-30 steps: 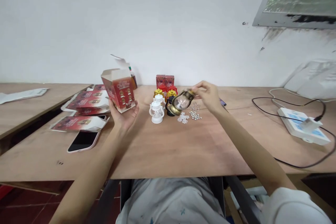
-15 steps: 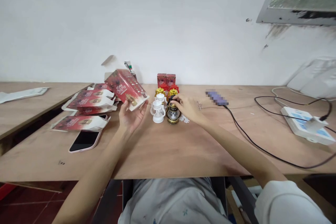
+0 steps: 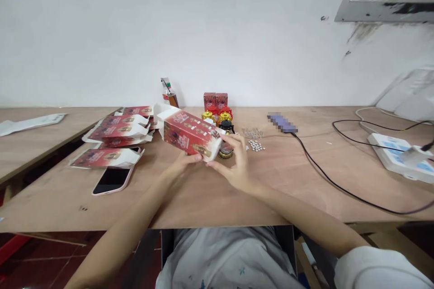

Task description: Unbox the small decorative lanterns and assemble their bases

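Flattened red cartons (image 3: 117, 127) lay in a loose pile, the nearest partly covering a phone (image 3: 113, 181). The left hand (image 3: 180, 166) grasped the near side of a red box (image 3: 190, 133), thumb against its lower edge. The box was held up over the table (image 3: 217, 210) — tilted, flaps spread at its left end — partly hiding a bronze lantern (image 3: 226, 151). The right hand (image 3: 239, 165) gripped the box's right end between thumb and fingers. Beyond lay white discs (image 3: 257, 146), a purple phone (image 3: 282, 123) and a power strip (image 3: 396, 156).

Left fingers (image 3: 194, 158) and right fingers (image 3: 241, 145) hold a red box (image 3: 190, 133) (tilted).
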Available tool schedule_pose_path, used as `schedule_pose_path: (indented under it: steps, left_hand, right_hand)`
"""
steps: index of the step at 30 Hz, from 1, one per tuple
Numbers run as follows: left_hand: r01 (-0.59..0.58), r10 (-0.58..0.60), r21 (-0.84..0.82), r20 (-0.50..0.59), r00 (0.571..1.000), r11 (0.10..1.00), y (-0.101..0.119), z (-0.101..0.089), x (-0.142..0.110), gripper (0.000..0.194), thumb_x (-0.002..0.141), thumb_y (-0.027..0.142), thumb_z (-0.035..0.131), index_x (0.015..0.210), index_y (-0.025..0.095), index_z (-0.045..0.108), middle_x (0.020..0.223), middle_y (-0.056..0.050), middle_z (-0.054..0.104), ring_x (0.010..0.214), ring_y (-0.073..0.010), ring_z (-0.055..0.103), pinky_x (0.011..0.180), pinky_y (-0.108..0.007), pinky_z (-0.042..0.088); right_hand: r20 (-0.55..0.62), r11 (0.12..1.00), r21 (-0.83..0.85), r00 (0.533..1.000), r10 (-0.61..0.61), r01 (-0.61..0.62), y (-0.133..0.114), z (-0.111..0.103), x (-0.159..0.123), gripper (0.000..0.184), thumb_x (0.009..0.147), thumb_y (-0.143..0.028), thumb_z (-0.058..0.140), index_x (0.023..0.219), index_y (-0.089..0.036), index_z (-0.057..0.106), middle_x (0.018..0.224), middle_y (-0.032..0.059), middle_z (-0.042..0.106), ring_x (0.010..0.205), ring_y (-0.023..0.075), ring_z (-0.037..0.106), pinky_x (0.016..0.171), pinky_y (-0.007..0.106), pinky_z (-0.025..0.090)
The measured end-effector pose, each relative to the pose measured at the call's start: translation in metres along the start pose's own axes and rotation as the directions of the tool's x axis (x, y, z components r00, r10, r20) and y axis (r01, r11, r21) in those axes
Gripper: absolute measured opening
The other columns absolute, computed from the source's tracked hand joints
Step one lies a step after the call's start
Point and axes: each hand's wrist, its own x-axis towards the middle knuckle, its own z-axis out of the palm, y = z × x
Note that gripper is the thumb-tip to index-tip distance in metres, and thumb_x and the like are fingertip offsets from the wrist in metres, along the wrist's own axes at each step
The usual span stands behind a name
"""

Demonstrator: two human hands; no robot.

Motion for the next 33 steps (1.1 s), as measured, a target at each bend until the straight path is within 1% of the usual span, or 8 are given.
schedule_pose_path:
  steps: [3, 8, 11, 17, 21, 26, 30, 33]
  left_hand:
    - [0.050, -0.054, 0.195, 0.014, 0.998, 0.979, 0.001, 0.001, -0.004, 0.043, 0.042, 0.027, 0.085, 0.083, 0.018, 0.071, 0.082, -0.005, 0.073, 0.083, -0.0265, 0.066, 0.081, -0.039, 0.052]
    - [0.011, -0.021, 0.293, 0.030, 0.999, 0.956, 0.006, 0.003, -0.005, 0.046, 0.046, 0.032, 0.084, 0.089, 0.020, 0.072, 0.096, -0.006, 0.072, 0.103, -0.0316, 0.061, 0.097, -0.046, 0.044]
    - [0.010, -0.024, 0.282, 0.049, 0.999, 0.959, -0.001, -0.003, -0.004, 0.049, 0.045, 0.039, 0.084, 0.089, 0.019, 0.072, 0.098, -0.007, 0.072, 0.106, -0.0332, 0.060, 0.099, -0.047, 0.042]
    - [-0.013, 0.019, 0.129, -0.042, 0.999, 0.992, -0.021, -0.014, -0.001, 0.056, 0.048, 0.051, 0.081, 0.095, 0.022, 0.069, 0.110, -0.006, 0.068, 0.115, -0.0335, 0.053, 0.103, -0.045, 0.038]
    - [0.006, -0.005, 0.104, -0.006, 1.000, 0.995, -0.021, -0.007, 0.000, 0.060, 0.052, 0.049, 0.080, 0.102, 0.019, 0.066, 0.112, -0.009, 0.067, 0.112, -0.0335, 0.056, 0.098, -0.045, 0.042]
    - [-0.076, 0.099, 0.141, -0.166, 0.981, 0.987, -0.017, 0.000, 0.002, 0.053, 0.048, 0.041, 0.084, 0.091, 0.017, 0.066, 0.097, -0.007, 0.069, 0.100, -0.0288, 0.061, 0.091, -0.040, 0.047]
    - [-0.081, 0.092, 0.063, -0.182, 0.979, 0.995, -0.013, 0.005, 0.004, 0.051, 0.050, 0.041, 0.082, 0.091, 0.017, 0.065, 0.097, -0.007, 0.069, 0.099, -0.0284, 0.062, 0.089, -0.039, 0.048]
    - [-0.050, 0.041, -0.048, -0.184, 0.982, 0.998, -0.010, 0.011, 0.004, 0.056, 0.053, 0.048, 0.078, 0.096, 0.017, 0.062, 0.099, -0.007, 0.070, 0.103, -0.0303, 0.061, 0.090, -0.040, 0.048]
  right_hand:
    - [-0.104, 0.999, -0.025, 0.994, -0.036, 0.034, 0.006, 0.000, -0.014, 0.057, 0.078, -0.033, 0.066, 0.128, -0.026, 0.039, 0.116, 0.0094, 0.046, 0.111, 0.0221, 0.049, 0.085, 0.038, 0.051]
    - [-0.077, 0.994, -0.035, 0.992, -0.101, 0.099, 0.018, -0.001, -0.018, 0.050, 0.079, -0.034, 0.065, 0.122, -0.025, 0.042, 0.111, 0.0088, 0.053, 0.106, 0.0217, 0.054, 0.081, 0.038, 0.052]
    - [-0.077, 0.989, -0.040, 0.986, -0.145, 0.143, 0.020, -0.003, -0.014, 0.038, 0.078, -0.032, 0.066, 0.110, -0.024, 0.047, 0.101, 0.0058, 0.055, 0.098, 0.0204, 0.056, 0.082, 0.038, 0.051]
    - [-0.086, 0.989, -0.017, 0.985, -0.147, 0.146, 0.018, -0.004, -0.013, 0.042, 0.078, -0.031, 0.066, 0.113, -0.025, 0.045, 0.102, 0.0058, 0.054, 0.097, 0.0194, 0.055, 0.080, 0.037, 0.050]
    - [-0.075, 0.988, -0.066, 0.986, -0.148, 0.143, 0.016, -0.004, -0.015, 0.033, 0.072, -0.035, 0.071, 0.094, -0.023, 0.049, 0.092, 0.0033, 0.049, 0.089, 0.0180, 0.053, 0.074, 0.034, 0.049]
    - [-0.054, 0.994, -0.106, 0.998, -0.043, 0.037, 0.016, -0.003, -0.018, 0.026, 0.077, -0.035, 0.066, 0.068, -0.020, 0.046, 0.083, 0.0029, 0.045, 0.077, 0.0155, 0.051, 0.066, 0.029, 0.047]
    - [0.033, 0.990, -0.082, 0.993, -0.111, 0.114, 0.016, -0.007, -0.018, 0.013, 0.081, -0.032, 0.057, 0.081, -0.019, 0.056, 0.091, 0.0076, 0.054, 0.085, 0.0190, 0.056, 0.073, 0.034, 0.049]
    - [0.107, 0.958, -0.094, 0.960, -0.260, 0.270, 0.015, -0.011, -0.018, 0.028, 0.081, -0.028, 0.053, 0.107, -0.017, 0.054, 0.108, 0.0129, 0.058, 0.098, 0.0230, 0.057, 0.082, 0.038, 0.048]
